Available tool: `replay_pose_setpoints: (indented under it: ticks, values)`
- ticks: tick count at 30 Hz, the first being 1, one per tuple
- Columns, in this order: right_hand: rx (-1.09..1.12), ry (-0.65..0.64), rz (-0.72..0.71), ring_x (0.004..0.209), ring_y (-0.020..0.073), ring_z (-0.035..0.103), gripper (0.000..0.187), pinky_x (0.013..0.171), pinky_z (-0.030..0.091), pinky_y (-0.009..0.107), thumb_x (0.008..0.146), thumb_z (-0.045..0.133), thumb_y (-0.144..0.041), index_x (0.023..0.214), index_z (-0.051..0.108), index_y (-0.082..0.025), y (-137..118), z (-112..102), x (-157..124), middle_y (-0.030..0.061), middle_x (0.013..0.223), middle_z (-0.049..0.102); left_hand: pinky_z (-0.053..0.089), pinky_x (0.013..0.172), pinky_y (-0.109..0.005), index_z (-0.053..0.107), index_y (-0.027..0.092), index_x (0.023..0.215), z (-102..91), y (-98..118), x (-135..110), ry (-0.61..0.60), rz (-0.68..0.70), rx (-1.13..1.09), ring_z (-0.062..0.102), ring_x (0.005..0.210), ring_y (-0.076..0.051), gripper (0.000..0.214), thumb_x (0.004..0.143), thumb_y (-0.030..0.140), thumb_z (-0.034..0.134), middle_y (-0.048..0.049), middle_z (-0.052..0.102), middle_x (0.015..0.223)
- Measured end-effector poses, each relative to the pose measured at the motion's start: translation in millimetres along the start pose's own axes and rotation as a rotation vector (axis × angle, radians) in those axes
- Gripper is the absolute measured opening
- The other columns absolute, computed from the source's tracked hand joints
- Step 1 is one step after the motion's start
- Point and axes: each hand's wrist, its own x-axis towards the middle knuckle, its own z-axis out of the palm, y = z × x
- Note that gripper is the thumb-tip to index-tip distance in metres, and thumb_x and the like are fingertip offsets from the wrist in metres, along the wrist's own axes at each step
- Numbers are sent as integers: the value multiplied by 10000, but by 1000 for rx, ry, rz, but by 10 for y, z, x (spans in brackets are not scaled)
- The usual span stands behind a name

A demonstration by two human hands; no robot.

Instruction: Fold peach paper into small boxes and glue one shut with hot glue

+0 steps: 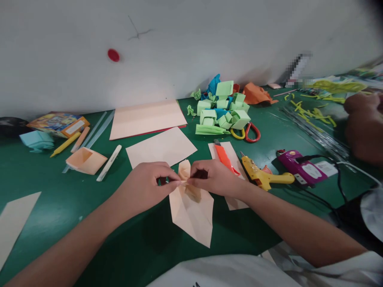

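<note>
A peach sheet of paper, partly folded and creased, is pinched at its upper part between both hands. My left hand is closed on it from the left, thumb and forefinger together. From the right, my right hand pinches the same spot with its fingertips. A small rolled part of the paper sticks up between the hands, and its lower flap spreads toward me. Just right of my right hand, an orange cutter knife rests on a peach paper strip. Beyond my hands lies a flat peach sheet.
A yellow glue gun and a purple power strip with cords lie to the right. Green folded paper pieces and scissors sit at the back. On the left are a peach paper box and a white pen-like stick.
</note>
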Motion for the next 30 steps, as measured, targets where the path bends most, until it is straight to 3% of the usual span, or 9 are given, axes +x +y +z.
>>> replay_pose_setpoints:
  ticks: [5,15,21,27,30]
  values:
    - [31,1,-3,716,146,639,68,625,482,260,855,693,-273,887,705,-214,-30,-3,6,3,811,710,413,502,-259,788,280,786,-36,-31,-7,-33,6,60,640,667,-178,248,863,442,617,-21,758,865]
    - [127,50,66,682,140,632,98,582,465,247,835,726,-290,834,724,-192,-2,18,23,13,777,714,403,506,-276,768,275,829,-69,-98,21,0,-88,-3,634,646,-183,267,865,481,602,-13,762,852]
    - [219,100,80,736,156,652,95,653,509,277,801,759,-282,830,734,-195,11,-19,24,20,804,722,457,552,-266,797,285,844,-76,-120,35,1,-86,-60,657,693,-189,231,845,450,634,-18,766,863]
    - [333,67,3,871,182,687,86,769,559,331,797,759,-277,819,733,-199,32,-15,33,65,1045,742,504,594,-267,800,280,816,4,-149,84,47,-71,-107,664,817,-197,297,802,545,667,-56,702,1110]
    - [391,62,-2,938,196,695,121,823,563,348,793,778,-305,801,725,-197,33,-11,33,74,1079,743,537,652,-295,726,223,765,64,-182,102,35,-109,-212,669,807,-202,273,790,492,690,-57,715,985]
